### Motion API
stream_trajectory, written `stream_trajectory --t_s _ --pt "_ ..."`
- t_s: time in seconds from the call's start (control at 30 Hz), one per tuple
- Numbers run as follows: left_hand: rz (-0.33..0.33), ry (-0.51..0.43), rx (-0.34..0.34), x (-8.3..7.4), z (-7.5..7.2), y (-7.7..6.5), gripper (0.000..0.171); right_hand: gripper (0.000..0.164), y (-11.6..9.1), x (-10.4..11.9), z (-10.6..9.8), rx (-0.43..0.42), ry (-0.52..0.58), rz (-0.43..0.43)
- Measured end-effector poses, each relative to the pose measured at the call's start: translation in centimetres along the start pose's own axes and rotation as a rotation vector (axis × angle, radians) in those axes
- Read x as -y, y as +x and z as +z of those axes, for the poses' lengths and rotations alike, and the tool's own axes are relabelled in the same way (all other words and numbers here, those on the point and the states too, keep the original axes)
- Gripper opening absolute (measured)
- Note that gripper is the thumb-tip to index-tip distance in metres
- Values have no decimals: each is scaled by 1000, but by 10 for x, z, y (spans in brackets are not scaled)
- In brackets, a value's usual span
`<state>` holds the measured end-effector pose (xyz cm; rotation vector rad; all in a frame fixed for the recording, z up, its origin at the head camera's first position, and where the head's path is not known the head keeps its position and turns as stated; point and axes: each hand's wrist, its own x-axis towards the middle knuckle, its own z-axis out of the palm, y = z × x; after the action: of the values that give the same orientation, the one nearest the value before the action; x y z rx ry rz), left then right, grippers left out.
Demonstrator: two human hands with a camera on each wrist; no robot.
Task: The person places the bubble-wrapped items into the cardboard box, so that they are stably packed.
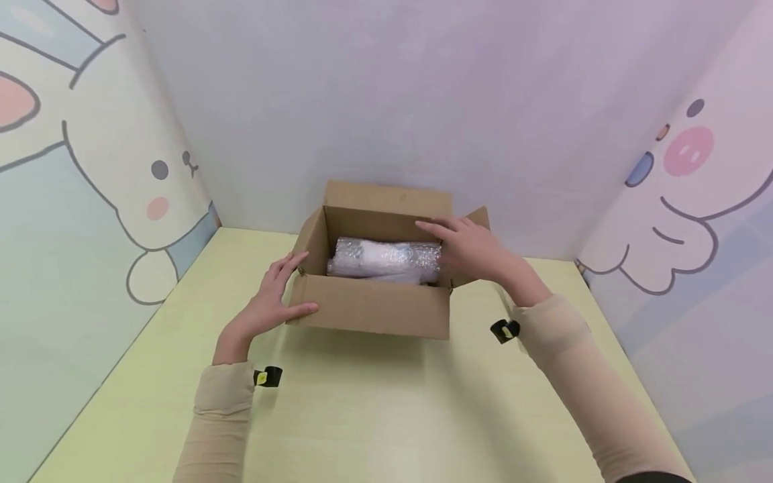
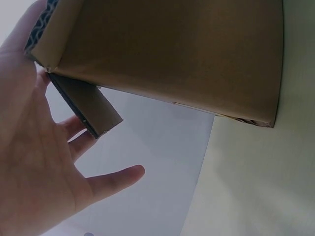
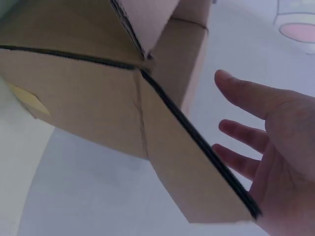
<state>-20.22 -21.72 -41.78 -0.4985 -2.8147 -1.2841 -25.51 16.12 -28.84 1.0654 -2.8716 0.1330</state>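
Observation:
A brown cardboard box (image 1: 374, 305) stands with its top flaps spread, and a bubble-wrapped bundle (image 1: 395, 258) lies inside it. My left hand (image 1: 272, 302) is at the box's left end, fingers spread along the left flap and thumb stretched toward the front flap. In the left wrist view the palm faces a small flap (image 2: 91, 105) by the box corner. My right hand (image 1: 474, 248) reaches over the right end, close above the right flap (image 1: 480, 218) and partly covering it. In the right wrist view its fingers are loosely extended beside the side flap (image 3: 192, 162).
The box rests on a pale yellow-green table (image 1: 374, 416) close to the back wall (image 1: 392, 100). Side walls carry cartoon animals (image 1: 688, 151). A small black device (image 1: 268, 377) sits by the left cuff, and another black device (image 1: 504, 331) by the right cuff.

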Motion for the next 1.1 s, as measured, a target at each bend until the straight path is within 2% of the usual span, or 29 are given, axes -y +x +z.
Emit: stream_trajectory --t_s 0.2,0.33,0.47,0.57,0.7,0.87,1.1 --pt "-6 -3 2 1 0 2 99 68 -24 -16 -7 -131 109 -24" --pt "-9 -7 3 2 0 2 99 64 -42 -32 -11 -278 129 -30" --pt "-10 -10 4 2 0 3 98 64 -60 -50 -12 -387 157 42" --pt "-11 -11 5 3 -2 4 98 63 -74 -65 -8 -400 201 129" --pt "-10 -8 8 5 -4 5 98 60 -90 -87 14 -347 200 245" --pt "0 -11 18 7 -4 9 97 58 -116 -113 55 -256 187 368" --pt "6 -23 15 6 -2 11 96 69 -140 -135 102 -55 217 545"
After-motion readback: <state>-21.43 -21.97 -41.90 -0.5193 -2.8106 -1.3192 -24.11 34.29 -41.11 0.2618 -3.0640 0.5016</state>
